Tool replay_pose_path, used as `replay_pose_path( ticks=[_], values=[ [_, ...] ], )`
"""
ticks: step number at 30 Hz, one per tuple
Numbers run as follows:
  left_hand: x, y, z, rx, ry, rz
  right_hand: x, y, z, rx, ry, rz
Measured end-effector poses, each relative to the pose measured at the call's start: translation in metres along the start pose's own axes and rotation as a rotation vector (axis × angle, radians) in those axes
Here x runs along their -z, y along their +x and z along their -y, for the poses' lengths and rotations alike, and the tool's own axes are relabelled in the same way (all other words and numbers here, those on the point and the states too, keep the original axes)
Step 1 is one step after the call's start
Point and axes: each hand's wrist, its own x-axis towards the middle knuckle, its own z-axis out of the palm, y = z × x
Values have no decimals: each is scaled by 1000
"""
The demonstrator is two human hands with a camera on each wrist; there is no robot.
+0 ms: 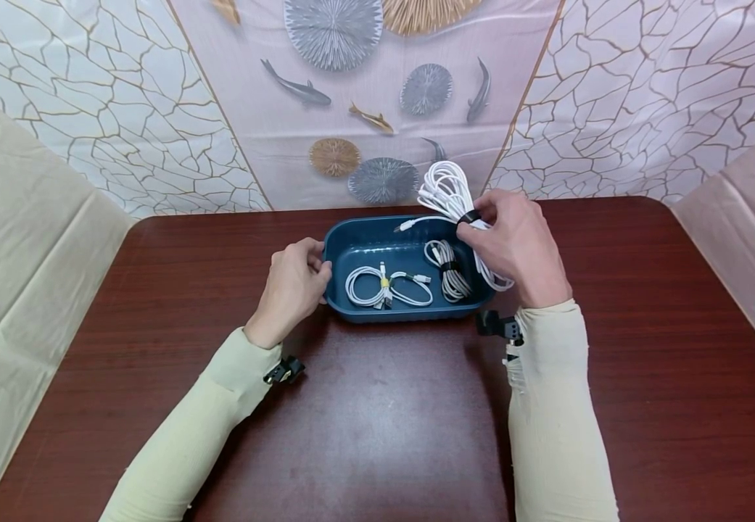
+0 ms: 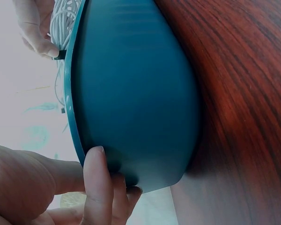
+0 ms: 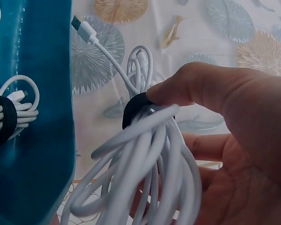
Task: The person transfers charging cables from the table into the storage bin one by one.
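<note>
A dark blue plastic bin [image 1: 390, 315] stands on the table. My left hand [image 1: 292, 286] grips its left end, thumb at the rim and fingers against the outer wall [image 2: 136, 93]. Pinched in my right hand [image 1: 517, 243] is a big bundle of white cable [image 1: 445, 190], bound at its middle by a black strap [image 3: 135, 110]. The bundle is above the bin's right end, with a plug [image 3: 86, 31] sticking out on a short tail. Inside the bin lie a white cable with a yellow tie [image 1: 384, 283] and a smaller coiled cable with a black strap [image 1: 450, 267].
The bin sits near the back of a dark red wooden table [image 1: 377, 406]. Behind the table hangs a patterned cloth [image 1: 377, 87], with plain beige cloth [image 1: 25, 275] along the left side. A small black camera [image 1: 284, 370] is strapped to the left wrist.
</note>
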Motion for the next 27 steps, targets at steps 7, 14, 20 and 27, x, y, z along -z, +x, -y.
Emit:
replay_pose_path(
  ticks=[7,14,20,27],
  values=[
    [0,0,0,6,-7,6,-3,0,3,-15,-6,30],
    [0,1,0,7,-7,7,-7,1,8,1,-15,45],
    [0,0,0,7,-3,4,-10,2,12,5,-23,54],
    [0,1,0,-3,-2,3,-13,2,14,24,-46,48]
  ],
)
